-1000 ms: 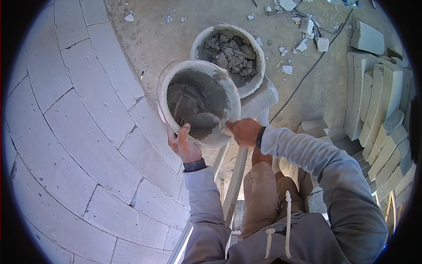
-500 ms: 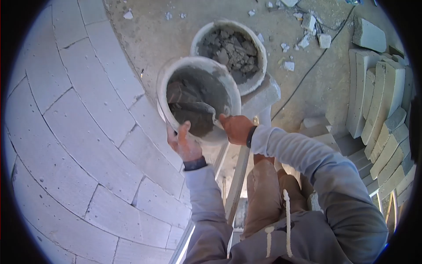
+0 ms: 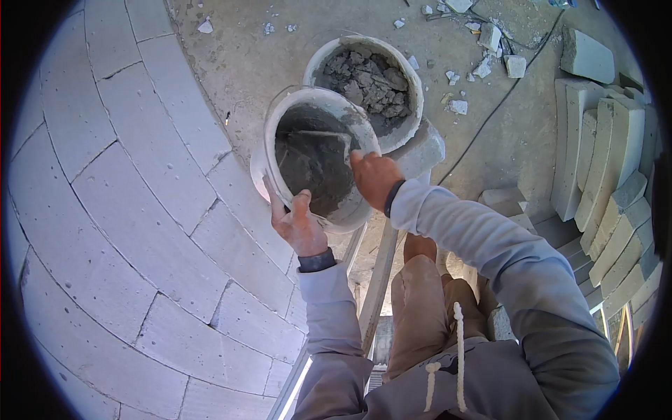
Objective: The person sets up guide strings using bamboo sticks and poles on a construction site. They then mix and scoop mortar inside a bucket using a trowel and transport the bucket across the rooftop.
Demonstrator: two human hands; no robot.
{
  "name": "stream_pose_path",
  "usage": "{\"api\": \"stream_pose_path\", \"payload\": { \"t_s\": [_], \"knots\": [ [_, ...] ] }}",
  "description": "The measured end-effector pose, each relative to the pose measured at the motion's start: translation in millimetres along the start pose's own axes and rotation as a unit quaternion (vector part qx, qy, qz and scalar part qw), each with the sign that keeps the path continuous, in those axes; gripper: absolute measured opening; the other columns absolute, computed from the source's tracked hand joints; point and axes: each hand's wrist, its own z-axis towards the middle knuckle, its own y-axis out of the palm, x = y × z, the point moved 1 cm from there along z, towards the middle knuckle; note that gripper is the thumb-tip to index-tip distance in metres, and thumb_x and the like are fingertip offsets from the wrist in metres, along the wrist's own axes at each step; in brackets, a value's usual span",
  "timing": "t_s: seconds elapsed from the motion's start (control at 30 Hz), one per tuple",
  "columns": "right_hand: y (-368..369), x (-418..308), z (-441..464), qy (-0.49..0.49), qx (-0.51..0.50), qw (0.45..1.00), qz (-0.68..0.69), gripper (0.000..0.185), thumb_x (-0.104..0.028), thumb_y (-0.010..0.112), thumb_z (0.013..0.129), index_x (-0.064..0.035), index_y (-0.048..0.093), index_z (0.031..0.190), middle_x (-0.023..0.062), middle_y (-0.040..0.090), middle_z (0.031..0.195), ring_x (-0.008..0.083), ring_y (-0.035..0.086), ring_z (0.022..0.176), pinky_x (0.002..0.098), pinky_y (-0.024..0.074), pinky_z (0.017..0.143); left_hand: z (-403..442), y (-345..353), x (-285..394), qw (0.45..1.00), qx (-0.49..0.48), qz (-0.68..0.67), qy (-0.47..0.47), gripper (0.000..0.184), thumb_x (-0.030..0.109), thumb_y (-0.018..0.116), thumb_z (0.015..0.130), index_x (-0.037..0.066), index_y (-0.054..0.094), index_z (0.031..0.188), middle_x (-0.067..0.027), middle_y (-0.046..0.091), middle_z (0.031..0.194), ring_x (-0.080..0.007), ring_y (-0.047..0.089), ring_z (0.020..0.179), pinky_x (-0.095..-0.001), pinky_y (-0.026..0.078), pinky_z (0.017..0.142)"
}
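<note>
A white bucket (image 3: pixel 260 157) with grey wet mortar (image 3: pixel 318 178) inside tilts towards me. My left hand (image 3: pixel 301 227) grips its near rim, thumb on top and fingers along the outside. My right hand (image 3: pixel 376 178) is closed round the handle of a trowel (image 3: pixel 322 133) at the bucket's right inner side. The trowel's mortar-smeared blade lies inside the bucket, and its outline partly blends into the mix. Just behind stands a second white bucket (image 3: pixel 418 87), holding lumpy grey mortar (image 3: pixel 371 84).
A pale block wall (image 3: pixel 133 203) curves along the left. Stacked blocks (image 3: pixel 609 161) stand at the right. A dark cable (image 3: pixel 490 115) crosses the floor near broken block pieces (image 3: pixel 514 66). Metal rails (image 3: pixel 378 283) run below the near bucket, beside my legs.
The near bucket has tipped more towards me, showing more of its mortar. My right hand has moved up slightly with the trowel, whose blade now lies higher in the bucket.
</note>
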Motion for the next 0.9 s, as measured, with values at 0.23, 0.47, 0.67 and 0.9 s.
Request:
{"api": "stream_pose_path", "payload": {
  "t_s": [0.23, 0.47, 0.67, 0.9],
  "knots": [
    [17.7, 2.0, -59.6, -0.032, -0.133, 0.985, 0.103, 0.017, -0.010, 0.052, 0.079, 0.0017, 0.052, 0.090, 0.0186, 0.062, 0.068, 0.0339, 0.064, 0.066, 0.0413, 0.0517, 0.058, -10.8, 7.8, 12.7, 0.998, 0.015, -0.035, -0.042, 0.053, 0.002, 0.055, 0.072, -0.009, 0.048, 0.124, -0.0151, 0.053, 0.121, -0.0222, 0.051, 0.103, -0.0257, 0.039, 0.089],
    [-58.1, 10.0, -126.5, -0.017, -0.071, 0.996, 0.054, 0.028, -0.008, 0.055, 0.074, 0.0023, 0.049, 0.099, 0.0196, 0.061, 0.074, 0.0341, 0.064, 0.067, 0.0422, 0.0507, 0.059, -29.2, -27.2, 35.1, 0.993, -0.046, -0.112, -0.013, 0.043, 0.004, 0.054, 0.071, -0.008, 0.054, 0.112, -0.0117, 0.057, 0.108, -0.0203, 0.053, 0.096, -0.0273, 0.041, 0.086],
    [-172.1, 14.5, -235.9, 0.072, 0.107, 0.991, -0.041, 0.029, -0.009, 0.054, 0.076, 0.0021, 0.046, 0.101, 0.0196, 0.057, 0.080, 0.0330, 0.062, 0.064, 0.0415, 0.0498, 0.055, -97.7, -1.9, 116.8, 0.961, -0.122, -0.243, -0.054, 0.042, 0.004, 0.054, 0.070, -0.006, 0.055, 0.111, -0.0100, 0.058, 0.106, -0.0192, 0.053, 0.095, -0.0287, 0.041, 0.087],
    [-236.4, -21.3, -457.4, 0.200, 0.254, 0.933, -0.159, 0.021, -0.013, 0.048, 0.084, 0.0024, 0.048, 0.098, 0.0158, 0.055, 0.076, 0.0270, 0.061, 0.058, 0.0359, 0.0497, 0.049, -267.3, 6.7, 232.3, 0.905, -0.300, -0.283, 0.100, 0.049, 0.002, 0.053, 0.070, -0.010, 0.051, 0.118, -0.0092, 0.057, 0.109, -0.0184, 0.054, 0.099, -0.0271, 0.040, 0.090]
  ]
}}
